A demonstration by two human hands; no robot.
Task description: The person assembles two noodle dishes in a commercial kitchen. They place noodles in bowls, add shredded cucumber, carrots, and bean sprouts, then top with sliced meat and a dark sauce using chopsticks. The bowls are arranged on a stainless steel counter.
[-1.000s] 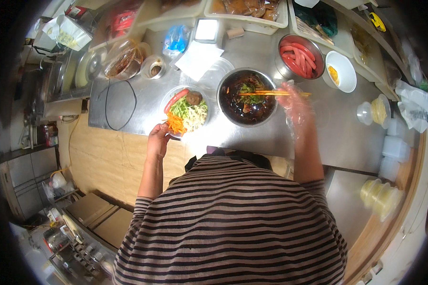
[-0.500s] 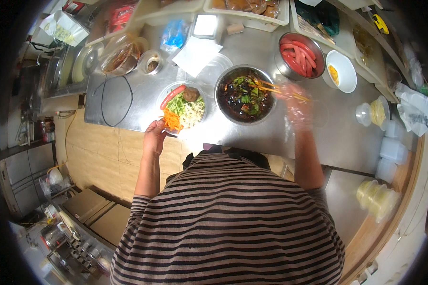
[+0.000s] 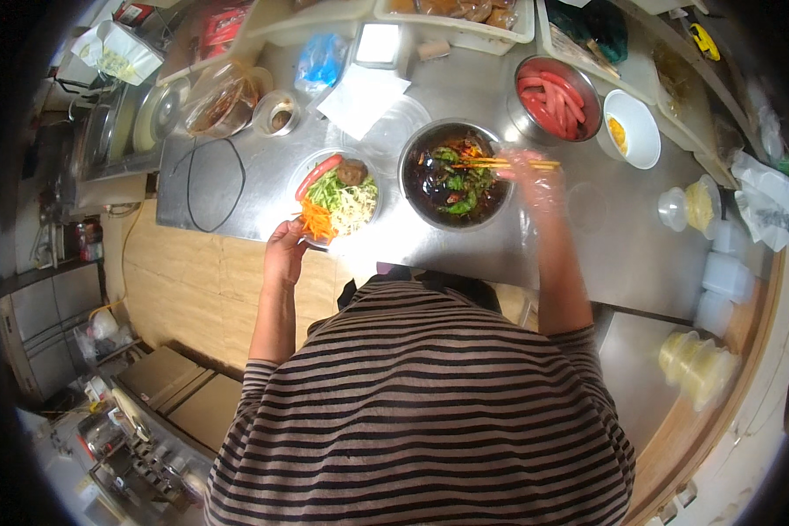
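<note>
With my left hand (image 3: 285, 250), fingers closed, I grip the near-left rim of a round clear bowl (image 3: 380, 200). Inside it lie a pink sausage (image 3: 318, 177), a brown meatball (image 3: 351, 173), green shreds (image 3: 328, 193), pale shreds (image 3: 354, 210) and orange carrot shreds (image 3: 318, 223). To its right stands a metal bowl (image 3: 454, 226) of dark sauce with green leaves (image 3: 455, 182). My right hand (image 3: 535, 180), in a thin clear glove and slightly blurred, is shut on wooden chopsticks (image 3: 482, 163), whose tips are over the sauce.
Behind on the right are a metal bowl (image 3: 529, 133) of pink sausages and a white bowl (image 3: 644, 136) with something yellow. A scale (image 3: 379, 44), white paper (image 3: 362, 101), a bagged container (image 3: 223, 105) and a black cord loop (image 3: 190, 188) occupy the back and left.
The chopsticks have swung to a flatter angle, and my right hand has shifted slightly left. The leaves in the sauce have moved about. My left hand keeps its place.
</note>
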